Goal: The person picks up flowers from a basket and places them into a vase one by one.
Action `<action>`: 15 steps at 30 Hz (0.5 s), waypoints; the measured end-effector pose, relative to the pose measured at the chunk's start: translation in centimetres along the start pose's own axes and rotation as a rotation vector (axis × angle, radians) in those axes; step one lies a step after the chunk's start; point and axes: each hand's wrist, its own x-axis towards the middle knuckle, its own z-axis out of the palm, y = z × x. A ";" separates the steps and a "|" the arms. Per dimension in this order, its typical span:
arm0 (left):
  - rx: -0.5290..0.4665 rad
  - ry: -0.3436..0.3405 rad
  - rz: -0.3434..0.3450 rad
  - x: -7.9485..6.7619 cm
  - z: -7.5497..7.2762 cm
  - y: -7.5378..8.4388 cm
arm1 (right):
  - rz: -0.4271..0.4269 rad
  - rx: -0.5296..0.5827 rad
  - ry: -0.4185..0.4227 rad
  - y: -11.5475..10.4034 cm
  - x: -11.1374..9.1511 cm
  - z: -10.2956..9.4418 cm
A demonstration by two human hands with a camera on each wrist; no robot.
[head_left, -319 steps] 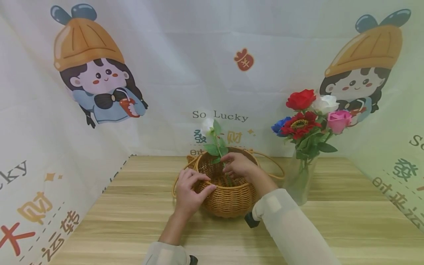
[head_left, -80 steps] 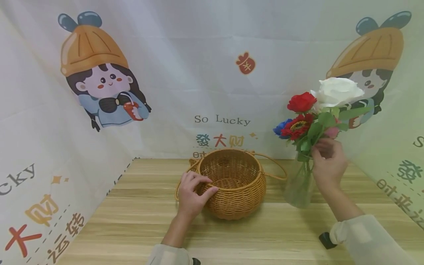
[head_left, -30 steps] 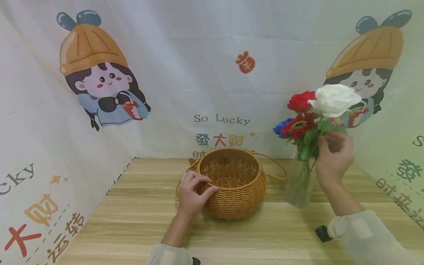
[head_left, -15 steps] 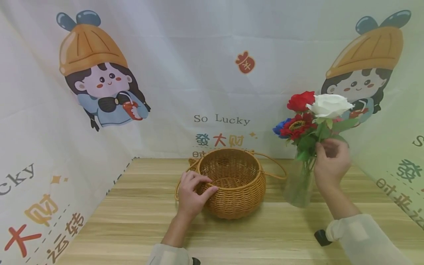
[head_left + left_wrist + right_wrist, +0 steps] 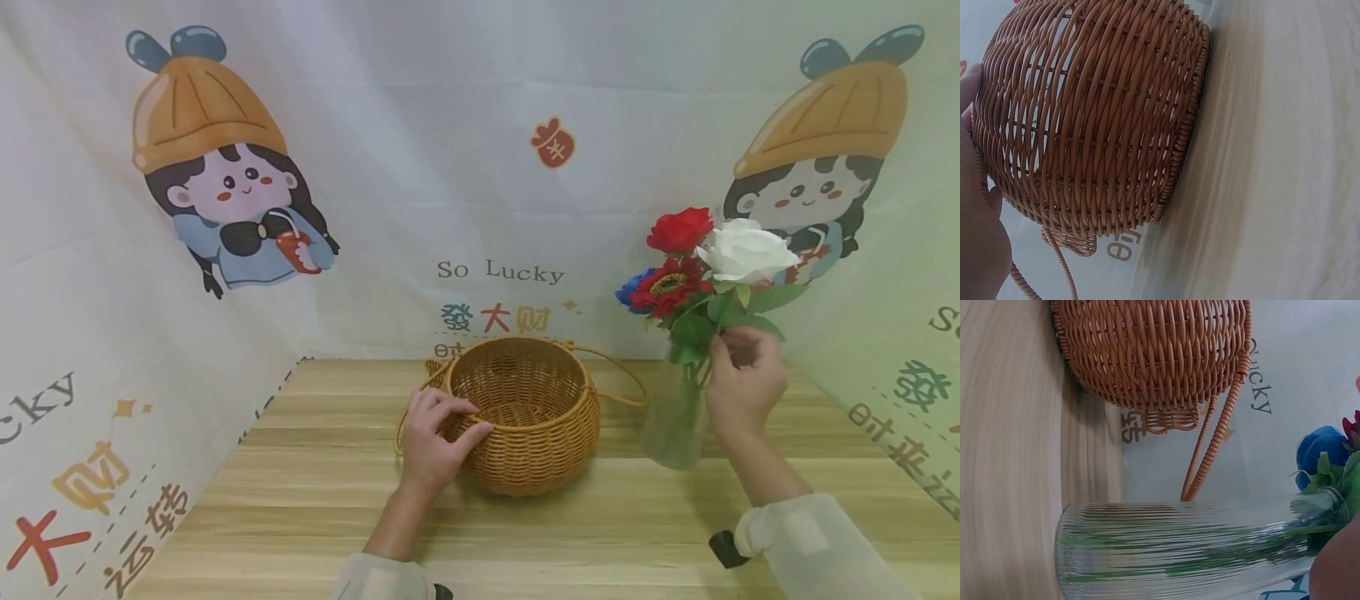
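Observation:
My left hand [image 5: 435,437] pinches the near left rim of a round wicker basket [image 5: 528,458], whose inside shows bare weave. In the left wrist view, part of that hand lies along the edge of the basket [image 5: 1104,119]. Over the mouth of a clear ribbed glass vase [image 5: 671,429], my right hand [image 5: 746,379] pinches the stem of a white rose [image 5: 750,252]. Beside its bloom are a red rose [image 5: 680,230], a red daisy-like flower [image 5: 667,287] and a blue flower [image 5: 633,292]. Green stems show through the vase [image 5: 1197,550] in the right wrist view.
A wooden table [image 5: 315,500] carries the basket and vase. The basket's looped handle [image 5: 618,375] hangs out towards the vase. Behind stands a printed cloth backdrop [image 5: 420,150], which also closes off both sides.
Earliest, the white rose was in the basket in my right hand. It has since moved right to the vase and sunk lower over the last second. My left hand stays at the basket rim.

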 end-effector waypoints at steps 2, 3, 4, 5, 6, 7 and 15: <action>-0.004 0.000 -0.003 0.0 0.0 0.0 | -0.003 -0.004 0.007 0.0 -0.1 0.0; -0.005 0.000 -0.004 0.0 0.0 0.0 | -0.003 -0.009 0.009 0.0 -0.1 0.1; -0.006 0.000 -0.006 0.0 0.0 0.0 | -0.001 -0.013 0.011 0.0 -0.1 0.1; -0.007 0.000 -0.007 0.0 0.0 0.0 | -0.001 -0.018 0.012 0.0 -0.2 0.1; -0.006 -0.001 -0.008 0.0 0.0 0.0 | -0.003 -0.024 0.013 0.0 -0.2 0.1; -0.006 -0.001 -0.007 0.0 0.0 0.0 | -0.007 -0.026 0.014 0.1 -0.2 0.1; 0.005 -0.002 -0.003 0.0 0.0 0.1 | -0.021 -0.004 0.032 0.3 -0.3 -0.1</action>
